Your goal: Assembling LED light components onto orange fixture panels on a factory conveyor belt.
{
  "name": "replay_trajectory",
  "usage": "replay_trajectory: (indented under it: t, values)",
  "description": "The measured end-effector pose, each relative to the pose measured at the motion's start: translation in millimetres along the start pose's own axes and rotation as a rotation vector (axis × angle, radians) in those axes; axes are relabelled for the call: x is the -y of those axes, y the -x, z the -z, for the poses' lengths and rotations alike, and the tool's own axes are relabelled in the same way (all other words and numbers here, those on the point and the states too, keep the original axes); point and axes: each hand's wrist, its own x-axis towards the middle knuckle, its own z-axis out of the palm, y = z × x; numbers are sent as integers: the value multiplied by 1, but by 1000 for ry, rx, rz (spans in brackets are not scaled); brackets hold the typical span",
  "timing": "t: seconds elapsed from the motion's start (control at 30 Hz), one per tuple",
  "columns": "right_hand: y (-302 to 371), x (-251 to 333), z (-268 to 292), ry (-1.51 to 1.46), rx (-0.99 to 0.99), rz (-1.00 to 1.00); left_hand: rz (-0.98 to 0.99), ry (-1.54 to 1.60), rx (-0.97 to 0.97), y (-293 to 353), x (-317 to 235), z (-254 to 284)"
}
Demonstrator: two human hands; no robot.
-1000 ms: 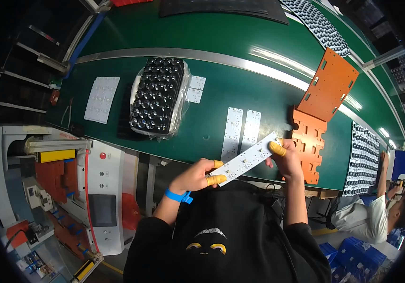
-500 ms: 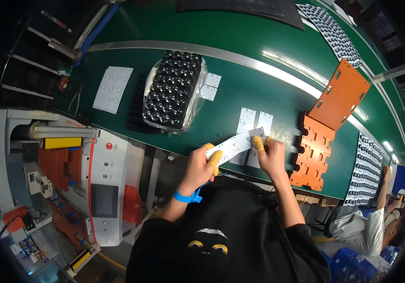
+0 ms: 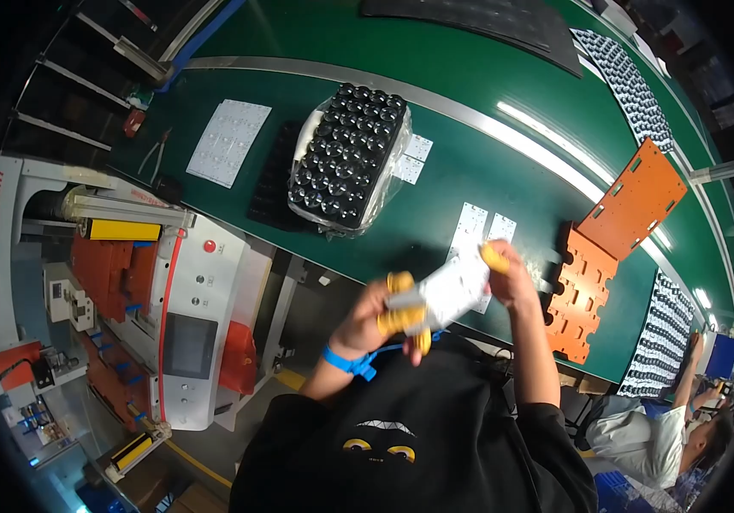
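At the centre of the frame, the left hand is gripping the lower-left end of a flat, white, rectangular circuit board, its fingers wearing yellow finger covers, while the right hand is pinching the upper-right corner. Blur is hiding whether one board or several are being held. The piece is hanging over the near edge of the smooth green worktop, partly overlapping in view two narrow white circuit boards that are lying flat there. An orange plate with cut-outs is lying farther right. With only fingertips holding the right end, a loosening pinch could be letting it slip past the edge; uneven pulling could be flexing it and straining its small parts.
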Motion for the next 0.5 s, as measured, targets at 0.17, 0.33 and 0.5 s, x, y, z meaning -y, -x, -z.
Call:
replay_trajectory:
  t: [0.17,0.33,0.5]
  values:
    - [-8,10,-38,1447,-288,553,-36,-950,-720,-19,26,37]
    - [-3,17,-40,-91,-58,84,33,-302,23,-6,13,54]
    - [-50,11,-15,1353,-451,188,106,-425,-474,-16,18,43]
